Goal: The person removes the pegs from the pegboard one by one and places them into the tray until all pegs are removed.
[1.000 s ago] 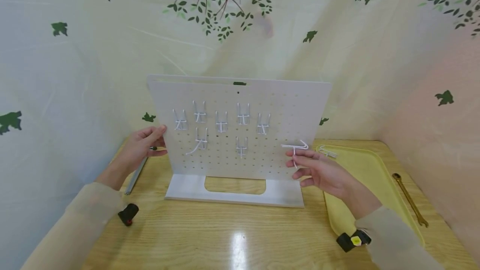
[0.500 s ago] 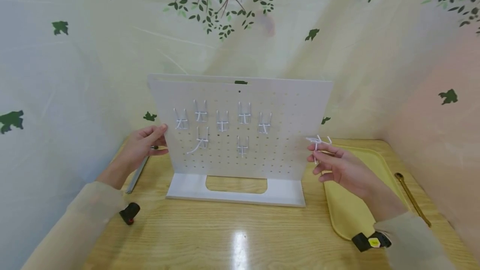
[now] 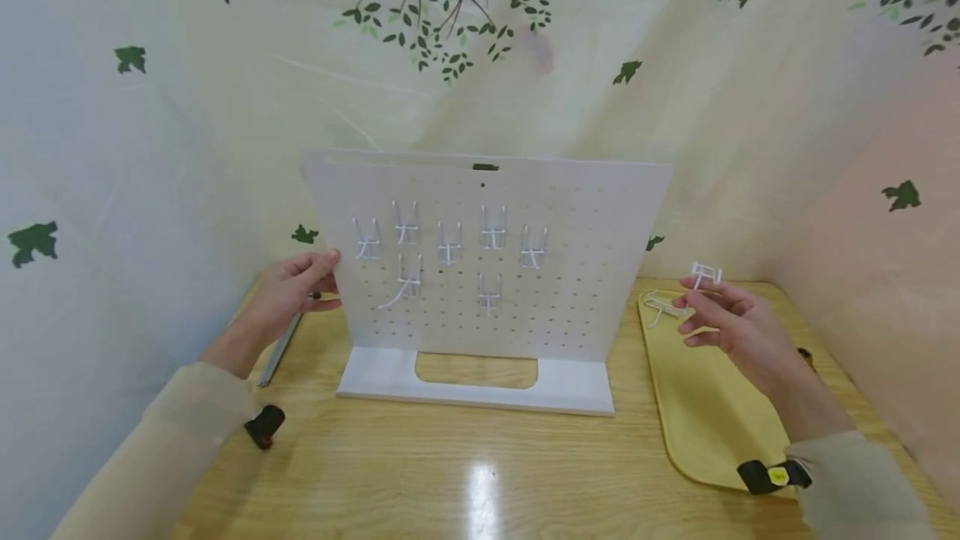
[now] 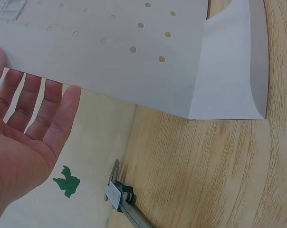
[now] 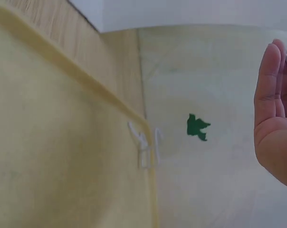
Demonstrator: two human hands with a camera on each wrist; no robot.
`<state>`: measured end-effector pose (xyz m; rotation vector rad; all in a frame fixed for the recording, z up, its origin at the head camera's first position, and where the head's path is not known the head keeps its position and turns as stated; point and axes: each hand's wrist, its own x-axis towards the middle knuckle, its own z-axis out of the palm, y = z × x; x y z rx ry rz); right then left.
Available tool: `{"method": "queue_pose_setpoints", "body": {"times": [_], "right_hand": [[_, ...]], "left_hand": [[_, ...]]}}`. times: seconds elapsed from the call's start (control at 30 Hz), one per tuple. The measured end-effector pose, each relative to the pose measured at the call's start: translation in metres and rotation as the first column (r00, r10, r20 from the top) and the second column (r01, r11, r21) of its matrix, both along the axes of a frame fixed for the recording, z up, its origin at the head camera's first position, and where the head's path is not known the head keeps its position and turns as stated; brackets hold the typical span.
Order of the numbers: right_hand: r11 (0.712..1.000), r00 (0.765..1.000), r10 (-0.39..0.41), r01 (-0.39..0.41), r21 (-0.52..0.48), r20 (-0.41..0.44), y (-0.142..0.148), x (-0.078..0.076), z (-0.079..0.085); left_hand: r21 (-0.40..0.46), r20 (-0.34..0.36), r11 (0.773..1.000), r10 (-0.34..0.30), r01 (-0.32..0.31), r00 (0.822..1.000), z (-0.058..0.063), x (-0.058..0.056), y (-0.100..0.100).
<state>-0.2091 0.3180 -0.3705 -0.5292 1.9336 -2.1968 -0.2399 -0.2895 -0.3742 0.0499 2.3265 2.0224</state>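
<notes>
A white pegboard (image 3: 577, 223) stands upright on the wooden table, with several white wire hooks (image 3: 450, 250) hung in its holes. My left hand (image 3: 285, 294) grips the board's left edge, thumb in front and fingers behind, as the left wrist view (image 4: 34, 118) also shows. My right hand (image 3: 738, 336) pinches a white wire hook (image 3: 705, 275) above the far part of a yellow tray (image 3: 712, 407). Another white hook (image 3: 662, 307) lies at the tray's far left corner, also seen in the right wrist view. There the held hook is mostly hidden by the fingers.
A caliper (image 4: 120, 197) lies on the table behind my left hand, left of the board. A wrench (image 3: 806, 357), mostly hidden by my right arm, lies right of the tray. Curtains with leaf prints (image 3: 600, 15) stand behind and at the sides.
My right hand has moved right with the hook, away from the front of the pegboard to over the tray, turning the hook on the way. My left hand keeps its hold on the board's edge.
</notes>
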Motion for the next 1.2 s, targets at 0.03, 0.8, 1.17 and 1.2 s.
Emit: {"method": "queue_pose_setpoints", "body": {"times": [0.03, 0.8, 1.17, 1.2], "right_hand": [[1.000, 1.000, -0.013, 0.013, 0.000, -0.005, 0.004, -0.001, -0.003], [0.976, 0.951, -0.209, 0.189, 0.108, 0.227, 0.075, -0.036, -0.057], [0.950, 0.877, -0.301, 0.241, 0.199, 0.374, 0.077, -0.049, -0.067], [0.947, 0.870, -0.310, 0.249, 0.202, 0.384, 0.076, -0.050, -0.068]], "left_hand": [[0.001, 0.001, 1.000, -0.001, 0.001, 1.000, 0.000, 0.000, 0.000], [0.035, -0.003, 0.999, -0.017, 0.017, 1.000, 0.000, 0.001, 0.000], [0.022, -0.012, 1.000, -0.012, 0.012, 1.000, -0.001, 0.000, 0.001], [0.028, -0.013, 1.000, -0.013, 0.013, 1.000, -0.001, 0.001, 0.000]]}}
